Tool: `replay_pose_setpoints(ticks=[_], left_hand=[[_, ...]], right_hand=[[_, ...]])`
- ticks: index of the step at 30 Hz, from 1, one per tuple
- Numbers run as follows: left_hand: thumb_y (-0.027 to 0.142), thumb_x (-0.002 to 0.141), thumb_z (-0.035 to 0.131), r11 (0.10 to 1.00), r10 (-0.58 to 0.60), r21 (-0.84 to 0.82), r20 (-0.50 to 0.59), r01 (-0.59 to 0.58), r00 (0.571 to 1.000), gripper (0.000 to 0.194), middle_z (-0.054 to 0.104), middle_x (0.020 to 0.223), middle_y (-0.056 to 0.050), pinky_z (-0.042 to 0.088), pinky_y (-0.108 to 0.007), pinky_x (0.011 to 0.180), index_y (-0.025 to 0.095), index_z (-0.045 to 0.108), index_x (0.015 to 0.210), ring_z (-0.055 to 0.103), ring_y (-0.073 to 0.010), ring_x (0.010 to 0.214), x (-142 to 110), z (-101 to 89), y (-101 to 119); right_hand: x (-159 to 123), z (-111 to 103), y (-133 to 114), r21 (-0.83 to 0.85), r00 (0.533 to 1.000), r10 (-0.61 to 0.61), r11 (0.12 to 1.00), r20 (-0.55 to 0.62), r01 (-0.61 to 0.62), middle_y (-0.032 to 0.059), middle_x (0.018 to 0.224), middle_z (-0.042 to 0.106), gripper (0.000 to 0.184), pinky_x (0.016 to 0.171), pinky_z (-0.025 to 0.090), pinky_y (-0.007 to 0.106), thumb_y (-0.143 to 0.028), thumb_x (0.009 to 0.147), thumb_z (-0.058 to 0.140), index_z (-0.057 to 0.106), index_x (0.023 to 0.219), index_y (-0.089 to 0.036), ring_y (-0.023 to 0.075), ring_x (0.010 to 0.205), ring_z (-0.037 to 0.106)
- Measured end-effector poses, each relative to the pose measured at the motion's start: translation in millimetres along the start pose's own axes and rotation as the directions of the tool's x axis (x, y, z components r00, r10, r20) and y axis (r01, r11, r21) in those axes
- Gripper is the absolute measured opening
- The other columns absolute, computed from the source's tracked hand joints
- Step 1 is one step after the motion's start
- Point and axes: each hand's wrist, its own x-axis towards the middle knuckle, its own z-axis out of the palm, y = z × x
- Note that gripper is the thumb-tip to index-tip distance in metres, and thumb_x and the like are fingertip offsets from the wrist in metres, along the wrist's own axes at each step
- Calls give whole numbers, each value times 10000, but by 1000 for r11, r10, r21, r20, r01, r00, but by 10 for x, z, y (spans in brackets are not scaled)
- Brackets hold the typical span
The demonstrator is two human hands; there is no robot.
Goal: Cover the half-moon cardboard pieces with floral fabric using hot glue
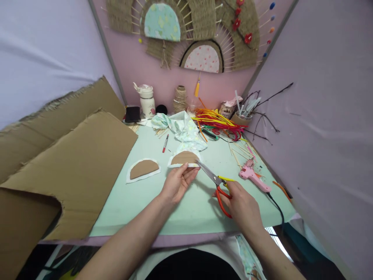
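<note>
My left hand [179,182] pinches the lower straight edge of a half-round cardboard piece [184,157] backed by a wider border of pale fabric. In my right hand [241,202] is a pair of scissors [214,179] with red handles, its blade tips at the right corner of that piece. A yellow strip [225,178] shows beside the scissors' pivot, by my fingers. To the left, a second half-round cardboard piece [144,169] lies on its own fabric on the table. Patterned green-white cloth [186,132] lies crumpled just behind the held piece.
Large cardboard sheets [87,155] lean over the table's left side. A pink glue gun [254,177] with a black cord lies at right. Behind are a marker [165,143], a bottle [147,103], a twine spool [180,99], colourful pipe cleaners [218,118] and branches [269,120].
</note>
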Motion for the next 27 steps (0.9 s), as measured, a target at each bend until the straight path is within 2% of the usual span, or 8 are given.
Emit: replay_pose_setpoints(ticks=[7, 11, 14, 16, 18, 21, 24, 27], left_hand=[[158, 845, 594, 999, 39, 30, 39, -40, 998, 105, 738, 838, -117, 572, -235, 779, 93, 675, 827, 707, -163, 823, -8, 21, 34], [184, 841, 605, 997, 50, 46, 71, -54, 996, 116, 734, 856, -106, 567, -239, 774, 98, 680, 862, 702, -162, 829, -9, 14, 40], [248, 812, 650, 987, 60, 144, 120, -77, 991, 160, 727, 908, -100, 555, -269, 792, 113, 682, 891, 688, -169, 845, -15, 2, 19], [306, 786, 678, 956, 83, 266, 163, -125, 983, 205, 721, 934, -100, 536, -310, 836, 121, 678, 874, 672, -181, 873, -20, -7, -5], [364, 772, 680, 891, 81, 420, 227, -173, 971, 271, 712, 952, -102, 508, -351, 881, 117, 671, 883, 653, -196, 902, -23, -19, -31], [414, 782, 639, 761, 18, 615, 298, -206, 955, 361, 686, 991, -99, 507, -367, 839, 114, 637, 983, 625, -215, 918, -31, -39, -62], [387, 823, 562, 634, 2, 729, 333, -259, 943, 362, 639, 992, -68, 508, -322, 704, 147, 559, 1094, 599, -194, 848, -50, -47, -66], [311, 849, 493, 428, 48, 831, 372, -355, 927, 243, 579, 855, -7, 442, -277, 645, 168, 532, 1042, 528, -145, 724, -83, -26, -40]], right_hand=[[93, -52, 104, 88, 987, 154, 984, 43, -158, 42, 753, 643, 327, 507, 331, 261, -539, 841, 510, 530, 737, -230, 206, 652, 596], [174, -59, 173, 26, 964, 244, 969, 103, -248, 45, 662, 605, 359, 481, 293, 269, -543, 851, 462, 486, 679, -228, 207, 577, 553], [213, -22, 185, 15, 952, 273, 960, 141, -278, 43, 643, 587, 343, 482, 297, 274, -524, 850, 455, 482, 679, -227, 205, 562, 534], [225, 27, 190, 82, 956, 253, 960, 146, -266, 49, 720, 605, 306, 519, 346, 280, -510, 828, 488, 493, 725, -223, 212, 631, 564], [231, 85, 208, 165, 964, 236, 953, 124, -255, 58, 843, 608, 276, 586, 402, 291, -487, 793, 538, 514, 834, -216, 227, 748, 593], [232, 136, 252, 246, 965, 255, 933, 60, -262, 70, 945, 576, 366, 666, 447, 320, -455, 745, 586, 497, 998, -206, 250, 878, 587], [223, 91, 275, 298, 975, 222, 929, 28, -220, 62, 912, 563, 394, 655, 455, 326, -443, 735, 602, 494, 1029, -205, 245, 839, 573], [195, -17, 257, 320, 995, 99, 942, 34, -104, 56, 876, 547, 382, 627, 451, 318, -435, 744, 608, 511, 1036, -207, 233, 787, 552]])
